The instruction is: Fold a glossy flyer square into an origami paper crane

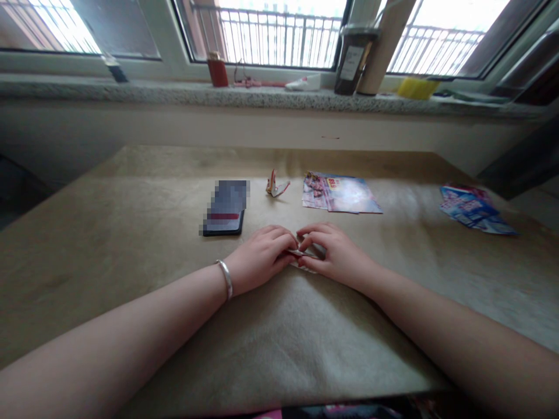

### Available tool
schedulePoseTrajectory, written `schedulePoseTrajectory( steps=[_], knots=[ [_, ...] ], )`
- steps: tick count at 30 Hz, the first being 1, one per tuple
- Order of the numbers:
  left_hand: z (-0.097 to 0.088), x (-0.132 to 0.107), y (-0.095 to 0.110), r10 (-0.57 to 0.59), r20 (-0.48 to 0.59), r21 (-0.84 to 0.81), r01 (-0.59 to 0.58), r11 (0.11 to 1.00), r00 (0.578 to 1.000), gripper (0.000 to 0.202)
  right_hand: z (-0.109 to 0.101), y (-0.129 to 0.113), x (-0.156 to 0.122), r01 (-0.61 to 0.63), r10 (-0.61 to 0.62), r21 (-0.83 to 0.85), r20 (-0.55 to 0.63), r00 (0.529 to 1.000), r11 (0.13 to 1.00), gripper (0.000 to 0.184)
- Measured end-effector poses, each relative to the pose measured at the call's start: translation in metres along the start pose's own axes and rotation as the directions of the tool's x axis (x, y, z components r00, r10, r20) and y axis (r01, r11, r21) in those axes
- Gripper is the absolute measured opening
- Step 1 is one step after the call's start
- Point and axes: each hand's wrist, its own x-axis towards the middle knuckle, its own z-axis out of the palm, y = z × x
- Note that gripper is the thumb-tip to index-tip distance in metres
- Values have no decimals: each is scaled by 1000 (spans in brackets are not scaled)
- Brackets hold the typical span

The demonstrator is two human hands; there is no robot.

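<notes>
My left hand (261, 255) and my right hand (332, 251) meet at the middle of the table, fingers curled and pressed onto a small folded piece of paper (303, 254) between them. Only a sliver of that paper shows under the fingertips. A silver bangle (226, 278) sits on my left wrist. Just beyond the hands lie a dark phone (225, 210) to the left and a small folded paper figure (275, 186) standing upright.
The table (131, 233) is covered with a beige felt cloth. Printed colourful sheets (338, 193) lie behind the right hand, more sheets (475, 209) at the far right. A stone windowsill (174, 93) behind holds a red cup (217, 70), a dark container (351, 61) and a yellow object (417, 87).
</notes>
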Motion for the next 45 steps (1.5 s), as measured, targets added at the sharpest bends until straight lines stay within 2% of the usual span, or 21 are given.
schedulePoseTrajectory(
  steps=[9,14,20,26,32,37,42,45],
  knots=[
    [-2,-4,4,-52,-119,-50,46,998,992,11,-4,-6,0,30,-28,66,-28,999,997,13],
    [-1,-3,3,-49,-181,-37,42,998,982,31,-8,-10,-2,-26,26,56,12,1000,998,16],
    [-4,-2,0,9,-208,34,-2,999,978,12,-6,-10,-3,-42,42,19,-14,999,999,17],
    [-3,-3,3,31,-224,13,-28,1000,974,14,-6,-8,-3,43,-38,60,-73,997,997,13],
    [-2,-3,2,31,-251,1,-32,999,967,14,-8,-7,-3,50,-37,163,-80,996,985,8],
    [-2,-3,2,63,-252,15,-61,998,966,11,-6,-6,-3,42,-32,75,-125,992,996,6],
    [-1,-3,1,61,-219,37,-54,998,974,13,-6,-7,-6,99,-114,-103,-148,982,990,9],
    [-1,-3,2,69,-189,52,-60,997,979,13,-6,-7,-7,91,-106,-104,-141,984,990,8]
  ],
)
